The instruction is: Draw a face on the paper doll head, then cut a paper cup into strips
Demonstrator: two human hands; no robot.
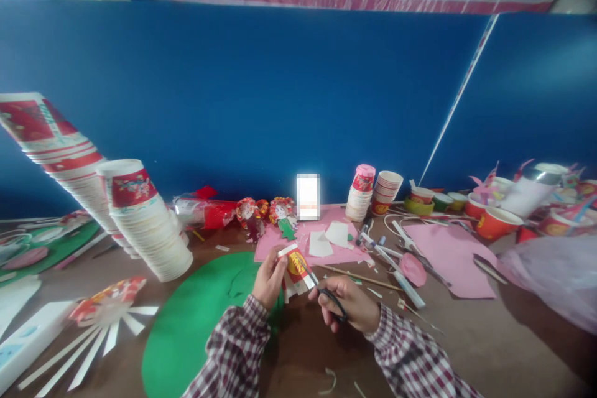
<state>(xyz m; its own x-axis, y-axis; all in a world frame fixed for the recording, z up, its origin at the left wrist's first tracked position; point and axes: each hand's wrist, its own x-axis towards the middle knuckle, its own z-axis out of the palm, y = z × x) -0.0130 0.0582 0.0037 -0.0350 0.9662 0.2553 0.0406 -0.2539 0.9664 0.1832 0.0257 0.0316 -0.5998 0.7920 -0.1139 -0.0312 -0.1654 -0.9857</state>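
Near the middle of the view, my left hand pinches a red, white and yellow piece of paper cup by its left edge. Strips hang from the lower edge of this piece. My right hand is closed round the black handles of a pair of scissors, whose blades point up and left across the piece. Under and beside my left hand lies a round green sheet. Pink paper with white cut pieces on it lies just beyond my hands.
Tall stacks of paper cups lean at the left, near a cup cut into strips. Short cup stacks stand at the back. Pens, a thin stick, pink sheets, cups and a plastic bag lie rightward.
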